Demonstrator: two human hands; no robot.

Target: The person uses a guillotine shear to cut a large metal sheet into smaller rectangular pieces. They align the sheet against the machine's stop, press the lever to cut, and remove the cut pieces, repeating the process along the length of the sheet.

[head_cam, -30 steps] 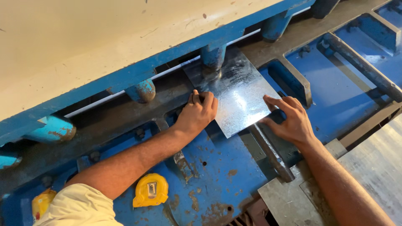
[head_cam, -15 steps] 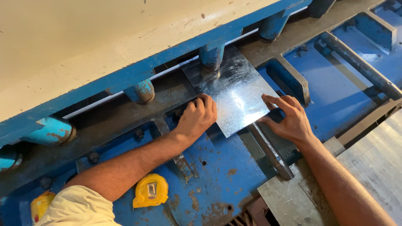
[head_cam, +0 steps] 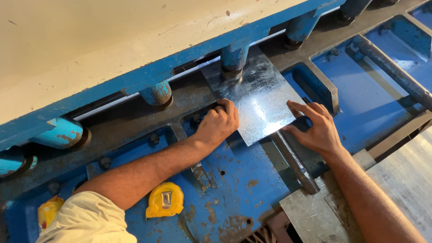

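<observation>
Holding a metal sheet (head_cam: pixel 258 101) flat on the bed of a blue shear (head_cam: pixel 135 81), you have both hands at its near end. Your left hand (head_cam: pixel 219 123) sits at the sheet's left edge with the fingers curled into a loose fist, knuckles up, pressing against that edge; whether the fingertips pinch the metal underneath cannot be told. Your right hand (head_cam: pixel 317 128) lies open at the sheet's near right corner, fingers spread and stretched forward, tips resting on the shiny surface. The sheet's far end runs under the machine's cream-coloured guard (head_cam: pixel 112 40), and a blue hold-down foot (head_cam: pixel 233 60) stands on it there. Another foot (head_cam: pixel 156 93) stands to the left, clear of the sheet. A yellow tape measure (head_cam: pixel 165 200) lies on the blue table below your left forearm, well apart from the sheet. More grey plates (head_cam: pixel 310 216) lie near your right forearm at the lower right.
</observation>
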